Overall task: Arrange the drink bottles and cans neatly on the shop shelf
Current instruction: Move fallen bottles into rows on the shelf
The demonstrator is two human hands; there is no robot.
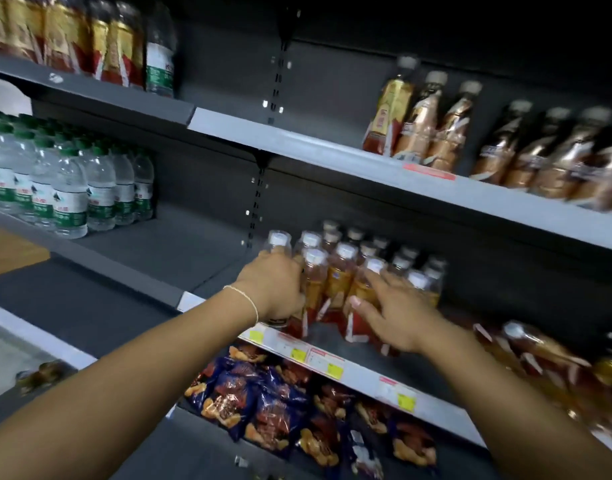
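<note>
Nearest to you, below the tea bottle group (pixel 342 271), bags of snacks (pixel 263 403) lie heaped on the lower shelf. A strip of price labels (pixel 328 363) runs along the shelf edge just under the group.

Your left hand (pixel 273 289), with a thin bracelet (pixel 245 301) at the wrist, is at the left end of the group. Its fingers are curled round the front-left bottle (pixel 279 241), which stands upright with its white cap showing above your knuckles.

Your right hand (pixel 398 317) is at the right front of the group. Its fingers are straight and spread, lying against the front-right bottle (pixel 365 292) with the thumb on the bottle's front; it clasps nothing.

The group itself stands upright on the middle shelf (pixel 214 268), in close rows of amber drinks with white caps and red and gold labels.

To the right of the group, more bottles of the same kind (pixel 540 351) lie tipped on their sides, blurred.

Well to the left of the group and further back, green-capped water bottles (pixel 68 188) stand in packed rows.

Above the group, on the next shelf up, brown-labelled bottles (pixel 436 126) stand in a row, blurred toward the right. Above and far left of the group, gold and red bottles (pixel 72 39) line the top shelf.
</note>
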